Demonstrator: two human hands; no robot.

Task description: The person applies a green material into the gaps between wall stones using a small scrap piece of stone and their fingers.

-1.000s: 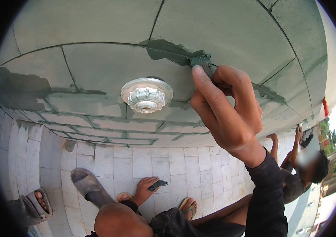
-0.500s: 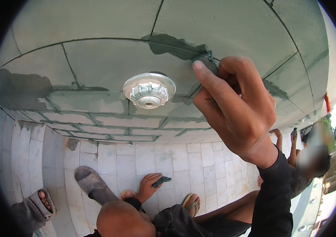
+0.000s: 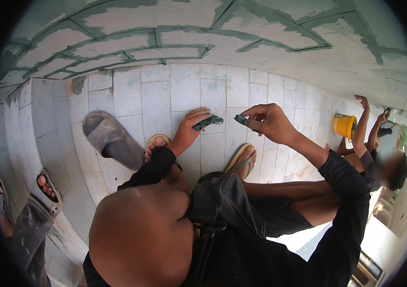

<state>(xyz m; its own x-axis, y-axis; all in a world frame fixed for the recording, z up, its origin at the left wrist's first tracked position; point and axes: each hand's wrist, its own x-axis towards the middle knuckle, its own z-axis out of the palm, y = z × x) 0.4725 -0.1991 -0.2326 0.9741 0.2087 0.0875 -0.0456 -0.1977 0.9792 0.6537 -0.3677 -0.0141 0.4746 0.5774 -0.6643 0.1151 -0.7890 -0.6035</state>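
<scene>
My left hand [image 3: 184, 134] is low over the floor, its fingers closed round a dark green, paste-covered piece [image 3: 208, 122]; its exact kind is hidden by the paste. To the right, my right hand [image 3: 275, 125] pinches a small, flat scraper [image 3: 240, 119] between thumb and fingers, with dark green grout on it. A short gap separates the scraper from the piece in my left hand. In front of me, the tiled wall [image 3: 184, 37] has green grout smeared along its joints.
Pale floor tiles [image 3: 157, 98] lie below. An unworn grey slide sandal [image 3: 117, 138] rests by my left foot. At right, a person [image 3: 368, 165] reaches to the wall near a yellow bucket [image 3: 343, 126]. Another person's sandalled foot [image 3: 49, 189] stands at left.
My right hand has left the wall joint and come down beside my left hand with the scraper. The view has tipped downward; the wall's round metal fitting is out of sight.
</scene>
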